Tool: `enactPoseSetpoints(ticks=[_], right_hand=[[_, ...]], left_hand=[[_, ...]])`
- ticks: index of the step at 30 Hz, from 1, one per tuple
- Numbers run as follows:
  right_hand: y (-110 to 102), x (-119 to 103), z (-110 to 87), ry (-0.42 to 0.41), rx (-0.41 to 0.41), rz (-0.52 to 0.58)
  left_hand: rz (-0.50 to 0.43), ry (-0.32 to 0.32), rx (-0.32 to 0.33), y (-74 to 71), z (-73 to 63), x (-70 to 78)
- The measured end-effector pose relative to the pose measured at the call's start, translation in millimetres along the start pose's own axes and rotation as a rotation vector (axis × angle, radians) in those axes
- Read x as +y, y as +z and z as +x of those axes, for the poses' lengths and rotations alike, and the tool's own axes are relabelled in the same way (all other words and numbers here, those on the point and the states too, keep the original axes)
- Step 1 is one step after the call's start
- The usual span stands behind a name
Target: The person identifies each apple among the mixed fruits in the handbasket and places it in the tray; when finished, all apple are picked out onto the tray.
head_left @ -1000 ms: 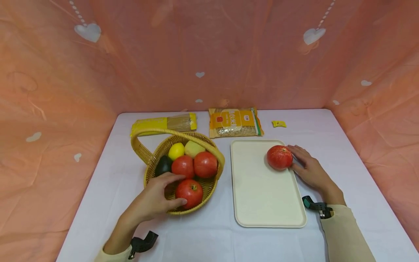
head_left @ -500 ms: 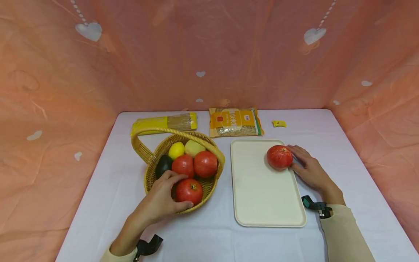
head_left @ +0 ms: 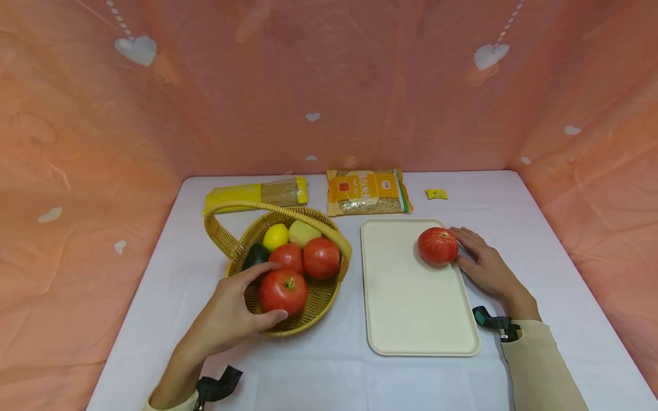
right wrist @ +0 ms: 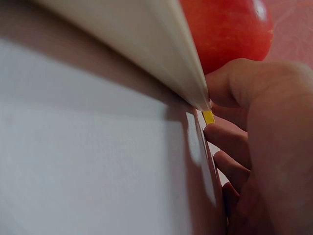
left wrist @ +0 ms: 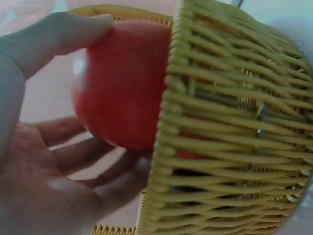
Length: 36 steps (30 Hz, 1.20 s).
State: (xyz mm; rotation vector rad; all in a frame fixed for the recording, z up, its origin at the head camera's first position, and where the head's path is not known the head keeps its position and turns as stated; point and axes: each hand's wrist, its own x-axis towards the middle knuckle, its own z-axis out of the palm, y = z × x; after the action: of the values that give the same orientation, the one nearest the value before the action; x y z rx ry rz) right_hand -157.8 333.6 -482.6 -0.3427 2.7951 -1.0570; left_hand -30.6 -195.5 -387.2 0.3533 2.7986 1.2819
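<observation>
My left hand (head_left: 228,311) grips a large round red fruit (head_left: 283,291) with a pale, star-like top. The fruit is raised near the front left of the wicker basket (head_left: 331,297). In the left wrist view, the thumb lies on top of this red fruit (left wrist: 122,88), with the other fingers beneath it and the basket wall (left wrist: 234,122) beside it. Another red fruit (head_left: 437,246), streaked with pale marks, sits at the tray's upper right. My right hand (head_left: 485,265) rests loosely at the rim of the cream tray (head_left: 416,308), fingertips beside or against that fruit.
Inside the basket are two more red fruits (head_left: 321,258), a lemon (head_left: 276,237), a pale yellow-green fruit (head_left: 303,233) and a dark green one (head_left: 255,256). Behind lie a noodle packet (head_left: 283,193), a grain bag (head_left: 367,192) and a small yellow sachet (head_left: 436,194). The basket handle arches overhead.
My left hand has taken hold of the front red fruit and raised it, shifting slightly left and away from me. The right hand and the fruit on the tray stay put.
</observation>
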Motion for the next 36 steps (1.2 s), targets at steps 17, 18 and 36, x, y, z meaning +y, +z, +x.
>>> enactPoseSetpoints(ticks=[17, 18, 36], right_hand=[[1.9, -0.8, 1.7, 0.029, -0.009, -0.002], [1.7, -1.1, 1.9, 0.03, -0.01, -0.003], [-0.6, 0.3, 1.9, 0.041, -0.016, 0.006]], left_hand=[[-0.493, 0.234, -0.197, 7.4, 8.6, 8.9], [-0.491, 0.251, -0.216, 9.5, 9.7, 11.3], [-0.441, 0.339, -0.43, 70.4, 40.0, 54.3]])
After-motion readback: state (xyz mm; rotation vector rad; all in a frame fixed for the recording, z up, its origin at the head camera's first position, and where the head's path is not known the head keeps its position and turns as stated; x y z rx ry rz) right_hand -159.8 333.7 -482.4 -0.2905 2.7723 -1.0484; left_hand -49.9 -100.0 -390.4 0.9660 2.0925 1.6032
